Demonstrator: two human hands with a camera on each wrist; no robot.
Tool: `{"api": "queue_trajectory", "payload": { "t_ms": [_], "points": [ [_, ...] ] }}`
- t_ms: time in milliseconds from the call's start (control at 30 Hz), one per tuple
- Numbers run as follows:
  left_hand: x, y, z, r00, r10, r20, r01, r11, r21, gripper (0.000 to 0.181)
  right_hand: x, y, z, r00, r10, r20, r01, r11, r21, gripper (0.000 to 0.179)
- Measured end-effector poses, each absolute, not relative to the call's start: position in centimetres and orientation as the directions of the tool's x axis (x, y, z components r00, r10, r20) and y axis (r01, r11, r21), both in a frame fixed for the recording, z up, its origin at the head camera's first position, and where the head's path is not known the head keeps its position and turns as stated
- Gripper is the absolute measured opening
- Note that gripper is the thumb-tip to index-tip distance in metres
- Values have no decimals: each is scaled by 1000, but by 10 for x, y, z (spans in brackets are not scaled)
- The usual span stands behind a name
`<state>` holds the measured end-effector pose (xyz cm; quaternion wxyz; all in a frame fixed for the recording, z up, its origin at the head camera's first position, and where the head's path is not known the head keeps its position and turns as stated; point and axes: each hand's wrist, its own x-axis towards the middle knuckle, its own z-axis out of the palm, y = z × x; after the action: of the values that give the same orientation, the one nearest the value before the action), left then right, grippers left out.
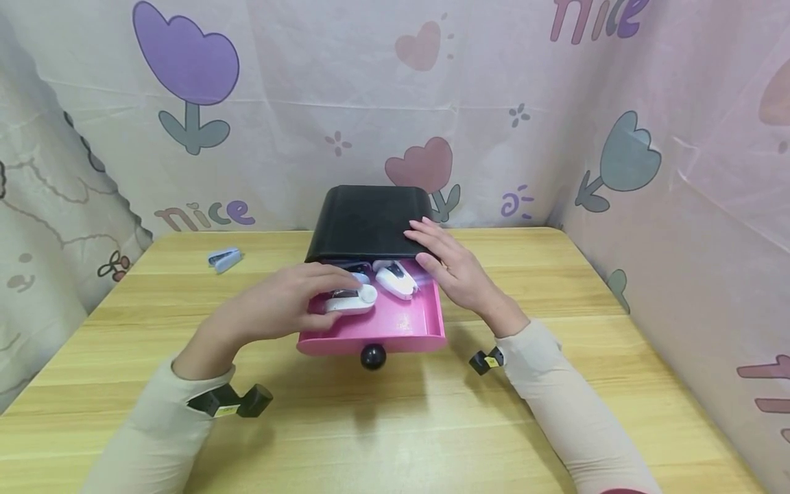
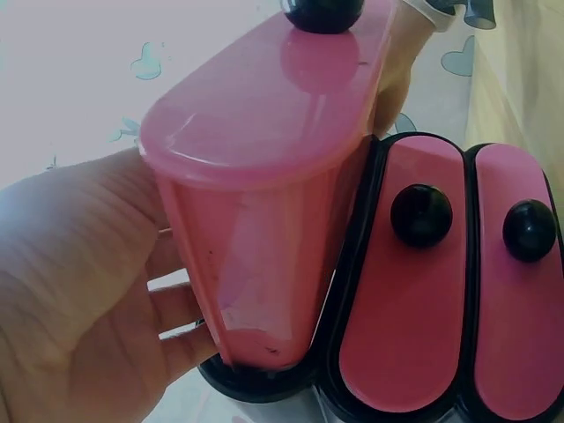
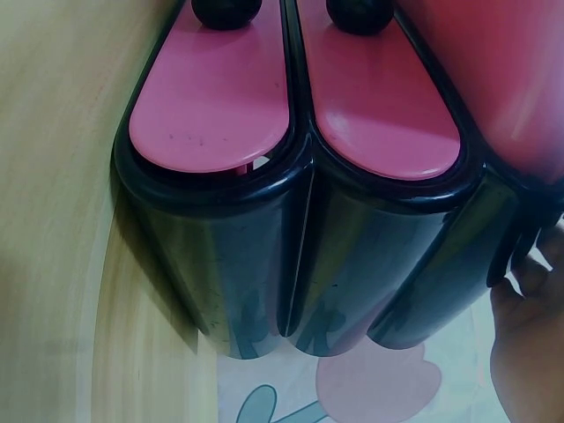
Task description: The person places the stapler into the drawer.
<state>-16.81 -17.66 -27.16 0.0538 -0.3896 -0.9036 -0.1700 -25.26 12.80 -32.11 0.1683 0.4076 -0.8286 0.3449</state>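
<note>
A pink drawer (image 1: 401, 326) with a black round knob (image 1: 373, 357) is pulled out of a black cabinet (image 1: 376, 219). My left hand (image 1: 290, 302) reaches over the drawer's left wall and holds a white mini stapler (image 1: 350, 300) between thumb and fingers. Beside it in the drawer lies another white stapler (image 1: 397, 280), with darker and bluish items behind, partly under the cabinet's front edge. My right hand (image 1: 453, 264) rests on the cabinet's front right edge, fingers extended over its top. In the left wrist view, the drawer front (image 2: 256, 132) hides the left fingertips' work.
On the wooden table (image 1: 494, 412), a light-blue mini stapler (image 1: 225, 259) lies at the back left. Two closed pink drawers (image 2: 405, 308) with black knobs sit beneath the pulled-out one. A printed curtain (image 1: 296, 103) stands behind the table and along its sides.
</note>
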Motion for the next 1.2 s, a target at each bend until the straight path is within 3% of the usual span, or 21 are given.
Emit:
{"api": "queue_trajectory", "payload": {
  "t_ms": [200,433,767,1200],
  "points": [
    [-168,-176,-272,-709,662,243,704,676,215,46,-254,127,-322,-597,-560,574,-802,420,-424,46],
    [-170,-177,-271,-660,687,302,747,643,170,42,-255,127,-322,-590,-557,585,-807,415,-419,46],
    [-169,-184,-264,-695,641,326,714,670,205,42,-254,127,-320,-597,-556,579,-802,418,-426,46],
    [-181,-211,-261,-703,550,451,693,673,259,36,-254,128,-320,-597,-558,576,-802,418,-426,46]
  ]
}}
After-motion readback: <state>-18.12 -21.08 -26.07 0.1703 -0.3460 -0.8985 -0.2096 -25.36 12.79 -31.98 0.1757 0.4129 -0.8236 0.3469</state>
